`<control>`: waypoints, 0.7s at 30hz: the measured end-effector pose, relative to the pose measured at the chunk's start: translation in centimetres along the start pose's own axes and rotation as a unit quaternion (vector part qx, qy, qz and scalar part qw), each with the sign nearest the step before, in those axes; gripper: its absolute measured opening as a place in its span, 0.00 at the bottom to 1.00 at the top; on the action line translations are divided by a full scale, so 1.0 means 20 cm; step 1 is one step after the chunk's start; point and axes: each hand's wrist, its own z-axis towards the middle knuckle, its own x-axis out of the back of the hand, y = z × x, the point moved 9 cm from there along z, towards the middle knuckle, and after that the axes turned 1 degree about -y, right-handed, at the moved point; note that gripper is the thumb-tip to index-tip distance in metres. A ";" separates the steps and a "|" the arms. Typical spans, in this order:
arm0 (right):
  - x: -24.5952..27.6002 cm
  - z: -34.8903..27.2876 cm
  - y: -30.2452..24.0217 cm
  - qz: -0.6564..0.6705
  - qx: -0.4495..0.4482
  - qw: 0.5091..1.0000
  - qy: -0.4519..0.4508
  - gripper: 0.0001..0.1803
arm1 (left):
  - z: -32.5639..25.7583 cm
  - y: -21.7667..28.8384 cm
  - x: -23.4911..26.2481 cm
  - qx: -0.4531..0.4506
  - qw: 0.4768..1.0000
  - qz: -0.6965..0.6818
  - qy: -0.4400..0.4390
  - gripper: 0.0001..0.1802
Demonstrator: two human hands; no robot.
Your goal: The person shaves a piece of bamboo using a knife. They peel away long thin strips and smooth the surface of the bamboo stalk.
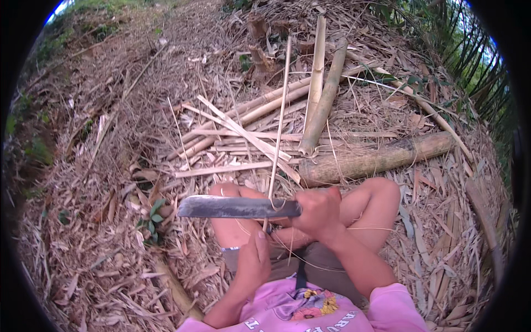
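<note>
My right hand [318, 213] is wrapped round the handle of a machete, whose broad dark blade [235, 207] points left across my lap. Against the blade lies a long thin bamboo strip [281, 119], running away from me toward the stumps. A fine curled shaving shows where blade and strip meet. My left hand [255, 257] grips the strip's near end just below the blade, thumb along it. Thin shavings [370, 228] hang over my crossed legs.
Beyond my knees lie a thick bamboo pole [381, 159], a split bamboo half [316, 72], a round bamboo length [326, 99] and several flat split strips [243, 131]. Cut stumps [260, 58] stand farther off. A small green plant [153, 222] grows at left among dry leaves.
</note>
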 end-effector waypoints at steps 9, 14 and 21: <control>0.06 0.14 0.47 -0.102 -0.167 0.981 0.004 0.07 | -0.17 -0.07 -0.04 0.045 0.998 -0.015 -0.052 0.22; 0.03 0.11 0.13 -0.055 0.017 0.998 -0.037 0.07 | -0.09 -0.07 -0.04 0.019 0.999 0.027 -0.035 0.21; -0.03 0.15 0.27 -0.035 0.019 0.999 0.029 0.08 | -0.15 -0.08 0.08 0.028 0.994 0.100 -0.016 0.17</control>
